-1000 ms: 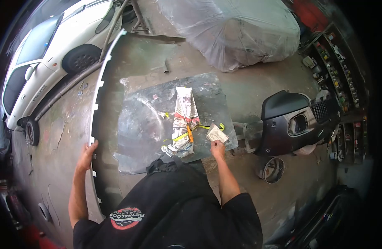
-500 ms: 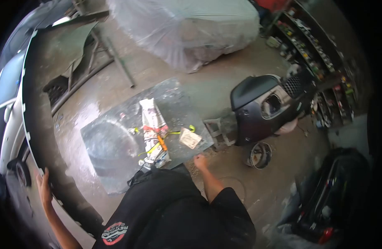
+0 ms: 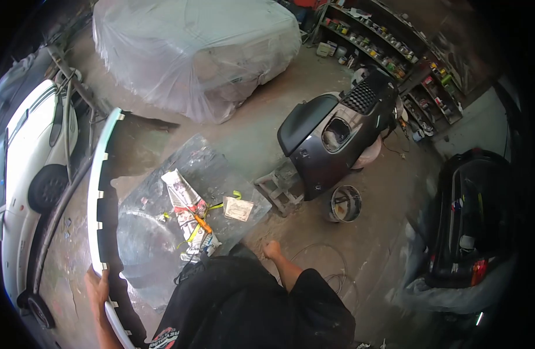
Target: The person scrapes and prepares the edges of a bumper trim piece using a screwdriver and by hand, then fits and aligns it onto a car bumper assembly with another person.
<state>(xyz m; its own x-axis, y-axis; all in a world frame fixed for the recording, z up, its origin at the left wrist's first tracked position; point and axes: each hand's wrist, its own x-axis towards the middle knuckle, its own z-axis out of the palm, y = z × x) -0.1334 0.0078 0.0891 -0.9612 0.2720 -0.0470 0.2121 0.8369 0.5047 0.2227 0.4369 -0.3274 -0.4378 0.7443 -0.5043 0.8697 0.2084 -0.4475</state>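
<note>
My left hand point(image 3: 96, 285) is wrapped around the edge of a long, curved car bumper point(image 3: 93, 215) with a pale rim, small tabs and a dark inner side. It stands upright at my left. My right hand point(image 3: 272, 250) is curled closed in front of my body, near the corner of a worn, dusty tabletop point(image 3: 145, 256), and nothing shows in it. On that tabletop lie a folded newspaper point(image 3: 183, 195), an orange-handled tool point(image 3: 203, 223), a yellow-green strap point(image 3: 237, 193) and a square piece of sandpaper or card point(image 3: 238, 209).
A plastic-wrapped car point(image 3: 192, 58) stands ahead. A dark bumper point(image 3: 320, 151) rests on a stand beside a bucket point(image 3: 345, 205). Shelves of cans point(image 3: 372, 46) line the back right. A white car point(image 3: 29, 145) is at left, a dark car part point(image 3: 471, 227) at right; a hose point(image 3: 320, 247) lies on the floor.
My view has turned to the right, so the room's things sit further left. The bumper in my left hand has swung into a more edge-on position, and the left hand shows lower.
</note>
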